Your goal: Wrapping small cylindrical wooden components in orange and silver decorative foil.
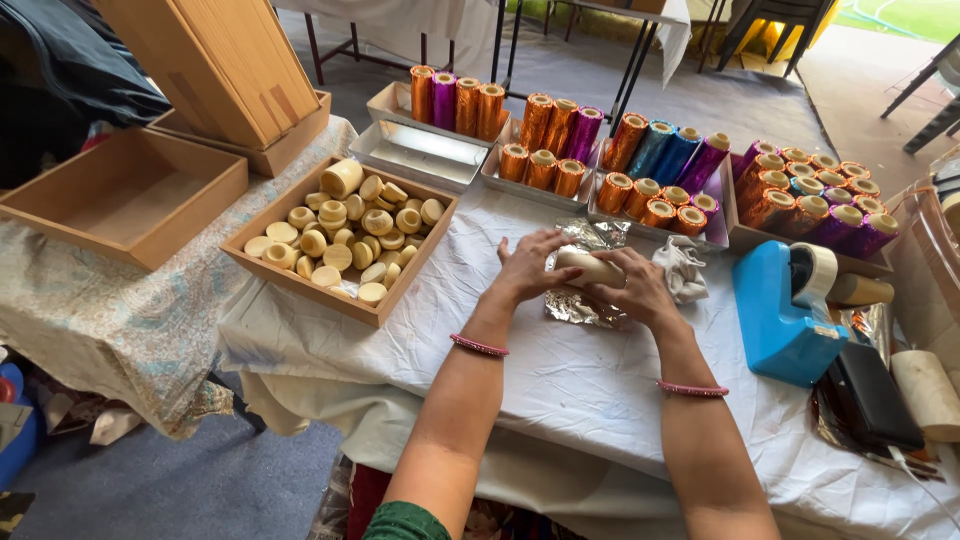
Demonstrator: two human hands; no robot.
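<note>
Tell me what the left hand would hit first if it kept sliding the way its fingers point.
The left hand points up and right across the pale roll that it grips. Beyond the roll lies crinkled silver foil, then the metal tray of orange rolls. Foil probably comes first, though depth is uncertain.

Pink bangles, green sleeve, bare arms.

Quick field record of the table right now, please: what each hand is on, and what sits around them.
left hand: on the left end of the cream cylinder, grip closed
right hand: on its right end, grip closed
under cylinder: silver foil sheet on white tablecloth
left: wooden tray of bare cream pieces
behind: foil-wrapped rolls in trays
right: blue tape dispenser
</note>
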